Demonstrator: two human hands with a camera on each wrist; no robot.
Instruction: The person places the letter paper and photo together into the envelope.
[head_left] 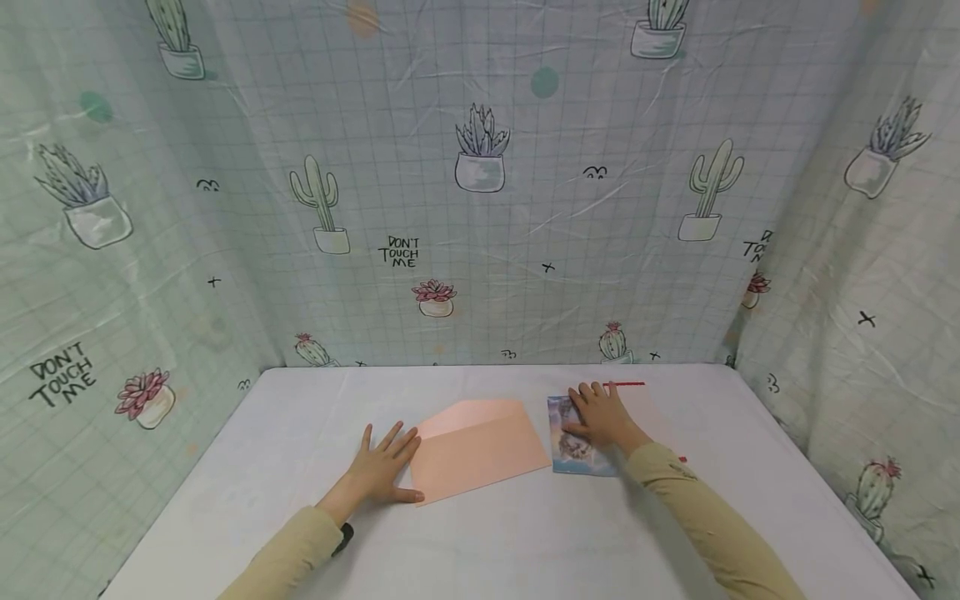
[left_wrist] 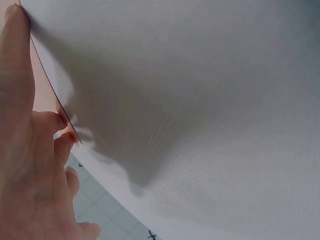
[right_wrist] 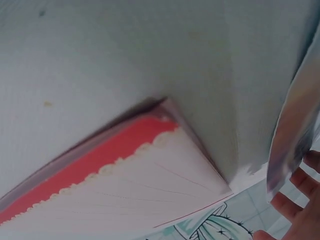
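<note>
A peach-pink envelope (head_left: 483, 454) lies flat with its pointed flap raised toward the far side. My left hand (head_left: 377, 473) touches its left edge, fingers spread, with the thumb at the near corner. In the left wrist view, the thumb and two fingertips meet the envelope's edge (left_wrist: 47, 87). To the right, a blue-purple printed card (head_left: 588, 463) is partly covered by my right hand (head_left: 602, 419), whose fingers are spread over its upper part. The right wrist view shows fingertips against the glossy card (right_wrist: 295, 120), which looks slightly bowed.
Beside the card lies a pale pink item with a red band (right_wrist: 100, 182) and scalloped trim, partly behind the right arm in the head view. All this is on a white table (head_left: 480, 546). Cactus-print curtains (head_left: 480, 225) enclose the back and sides.
</note>
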